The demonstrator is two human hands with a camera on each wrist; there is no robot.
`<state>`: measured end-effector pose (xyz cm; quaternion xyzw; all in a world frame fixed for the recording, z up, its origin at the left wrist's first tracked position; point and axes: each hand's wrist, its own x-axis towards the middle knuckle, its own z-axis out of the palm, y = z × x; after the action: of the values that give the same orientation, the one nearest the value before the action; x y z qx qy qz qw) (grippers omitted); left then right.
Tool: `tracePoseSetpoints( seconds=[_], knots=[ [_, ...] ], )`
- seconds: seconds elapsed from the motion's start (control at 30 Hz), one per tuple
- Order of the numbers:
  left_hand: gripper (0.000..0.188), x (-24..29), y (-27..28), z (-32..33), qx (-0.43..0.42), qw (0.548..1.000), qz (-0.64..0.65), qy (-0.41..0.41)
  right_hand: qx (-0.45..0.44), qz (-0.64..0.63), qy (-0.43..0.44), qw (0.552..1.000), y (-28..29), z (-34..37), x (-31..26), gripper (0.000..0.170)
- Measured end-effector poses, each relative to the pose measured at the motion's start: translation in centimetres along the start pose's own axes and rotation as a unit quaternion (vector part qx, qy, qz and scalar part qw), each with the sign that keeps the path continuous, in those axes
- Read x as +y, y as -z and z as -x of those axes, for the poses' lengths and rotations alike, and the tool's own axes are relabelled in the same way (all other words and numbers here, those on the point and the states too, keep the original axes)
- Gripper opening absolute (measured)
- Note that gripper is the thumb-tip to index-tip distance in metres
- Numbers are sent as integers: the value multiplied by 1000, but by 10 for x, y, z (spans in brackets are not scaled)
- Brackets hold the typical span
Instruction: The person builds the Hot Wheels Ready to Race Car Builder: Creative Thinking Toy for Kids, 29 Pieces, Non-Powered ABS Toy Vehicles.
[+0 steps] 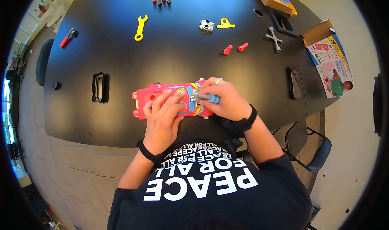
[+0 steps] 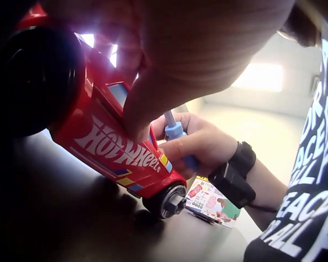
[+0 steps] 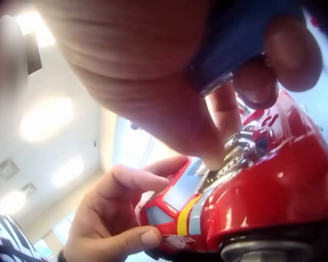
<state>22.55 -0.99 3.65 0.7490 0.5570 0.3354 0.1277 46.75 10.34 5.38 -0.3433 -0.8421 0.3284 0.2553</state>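
Note:
A red toy car (image 1: 142,97) lies on the dark table close to the person's body. The left hand (image 1: 161,122) grips it, fingers across the top and thumb on the lettered side (image 2: 117,147). Above the car's right part, the right hand (image 1: 229,101) holds a blue-handled screwdriver (image 1: 214,99), its grey shaft pointing left. In the right wrist view, fingertips of the right hand (image 3: 147,76) touch a silver engine piece (image 3: 241,154) on the car. The screwdriver's tip is hidden there.
Farther back lie a yellow wrench (image 1: 140,29), a silver block (image 1: 206,26), a yellow bracket (image 1: 225,24) and red bolts (image 1: 227,50). A ratchet (image 1: 68,38) and black frame (image 1: 98,87) are left; a cross wrench (image 1: 274,39), dark tray (image 1: 295,82) and printed box (image 1: 330,63) right.

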Motion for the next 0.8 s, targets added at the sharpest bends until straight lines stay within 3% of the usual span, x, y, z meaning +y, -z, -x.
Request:
tracePoseSetpoints(
  seconds=[0.07, 0.1, 0.13, 0.23, 0.3, 0.43, 0.53, 0.63, 0.8],
  knots=[
    [41, -1, 0, -1, 1, 1000, 2, 3, 100, -10, 17, 995, 13, -2, 7, 21],
    [41, -1, 0, -1, 1, 1000, 5, 0, 129, -9, -15, 991, 20, -2, 16, 23],
    [41, -1, 0, -1, -1, 1000, 6, -3, 149, 53, -5, 987, 32, -4, 21, 24],
    [41, 0, -2, -3, -4, 1000, 6, -2, 180, 60, -23, 982, 62, -21, 17, 23],
    [41, 0, -3, -5, -5, 1000, 7, -5, 152, 138, 5, 979, 85, -35, 19, 23],
    [42, 0, -5, -7, -9, 1000, 12, -5, 193, 240, -17, 951, 121, -76, 60, 27],
    [43, 0, -5, -7, -9, 1000, 15, -4, 151, 279, -18, 948, 125, -108, 89, 33],
    [45, -3, -6, -6, -5, 1000, 14, -4, 36, 319, -63, 945, 118, -141, 111, 50],
    [46, -1, -5, -6, -5, 1000, 16, -2, -6, 386, -55, 921, 66, -166, 111, 58]
  ],
)
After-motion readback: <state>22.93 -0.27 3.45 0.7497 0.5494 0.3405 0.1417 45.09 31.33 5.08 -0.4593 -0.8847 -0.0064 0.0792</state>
